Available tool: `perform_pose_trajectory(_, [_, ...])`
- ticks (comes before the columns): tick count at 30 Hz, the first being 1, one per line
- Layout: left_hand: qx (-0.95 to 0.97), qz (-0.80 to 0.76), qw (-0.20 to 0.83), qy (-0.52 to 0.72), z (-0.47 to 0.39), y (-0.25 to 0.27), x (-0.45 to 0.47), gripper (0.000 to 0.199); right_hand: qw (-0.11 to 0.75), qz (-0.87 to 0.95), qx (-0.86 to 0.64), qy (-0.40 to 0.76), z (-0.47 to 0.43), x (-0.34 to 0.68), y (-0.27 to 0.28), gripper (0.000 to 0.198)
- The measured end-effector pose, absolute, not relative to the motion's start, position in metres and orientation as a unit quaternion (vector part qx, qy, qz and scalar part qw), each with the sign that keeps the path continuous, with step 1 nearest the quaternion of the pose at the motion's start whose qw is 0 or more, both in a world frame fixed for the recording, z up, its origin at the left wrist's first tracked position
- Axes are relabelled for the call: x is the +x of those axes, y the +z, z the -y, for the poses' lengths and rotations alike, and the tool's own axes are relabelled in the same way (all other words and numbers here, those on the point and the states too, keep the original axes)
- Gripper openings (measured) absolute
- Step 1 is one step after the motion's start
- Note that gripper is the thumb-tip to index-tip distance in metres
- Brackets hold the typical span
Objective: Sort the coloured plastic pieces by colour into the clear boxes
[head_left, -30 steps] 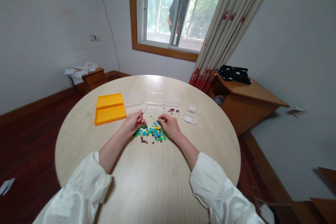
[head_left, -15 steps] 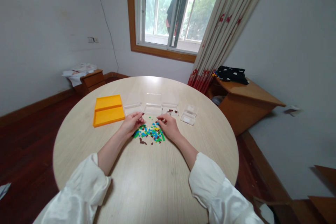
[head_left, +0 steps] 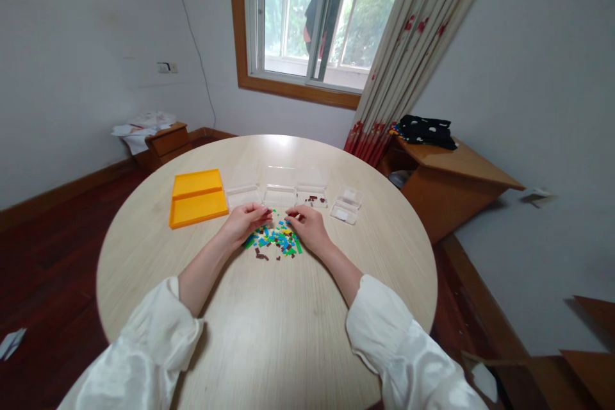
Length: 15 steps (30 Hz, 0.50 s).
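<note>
My left hand (head_left: 245, 223) hovers at the left edge of a loose pile of small toy bricks (head_left: 276, 240), mostly blue and green with some yellow and brown. Its fingertips are pinched on a small brown brick (head_left: 268, 211). On the pile's right side is my right hand (head_left: 308, 225), thumb and fingers closed together; a dark speck shows at the tips, too small to name. Several brown bricks (head_left: 261, 255) lie along the near edge of the pile. Beyond my right hand, a clear plastic box (head_left: 318, 203) with its lid up has brown bricks inside.
Two more clear boxes (head_left: 280, 196) stand open beside it, with a smaller clear box (head_left: 344, 213) to the right. An orange two-part tray (head_left: 199, 213) lies at the left of the round table (head_left: 269, 327). A wooden cabinet (head_left: 461, 179) is beyond the right edge.
My left hand's fingertips have moved slightly right, toward my right hand, with the brown brick. My right hand stays nearly in place, fingertips a little higher. The view has tilted slightly.
</note>
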<state>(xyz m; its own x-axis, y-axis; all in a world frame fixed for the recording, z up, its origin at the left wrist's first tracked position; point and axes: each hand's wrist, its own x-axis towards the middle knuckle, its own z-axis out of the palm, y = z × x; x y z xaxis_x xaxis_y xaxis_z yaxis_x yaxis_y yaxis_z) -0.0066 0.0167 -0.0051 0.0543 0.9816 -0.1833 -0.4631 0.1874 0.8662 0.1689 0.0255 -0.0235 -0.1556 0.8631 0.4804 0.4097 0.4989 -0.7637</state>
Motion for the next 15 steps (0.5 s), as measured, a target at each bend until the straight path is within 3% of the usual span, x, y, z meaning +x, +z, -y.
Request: perform_pose_trajectory(15, [0.381, -0.373, 0.67, 0.516, -0.009, -0.009, 0.002, 0.035, 0.522, 0.713, -0.379, 0.275, -0.01, 0.156, -0.016, 0.013])
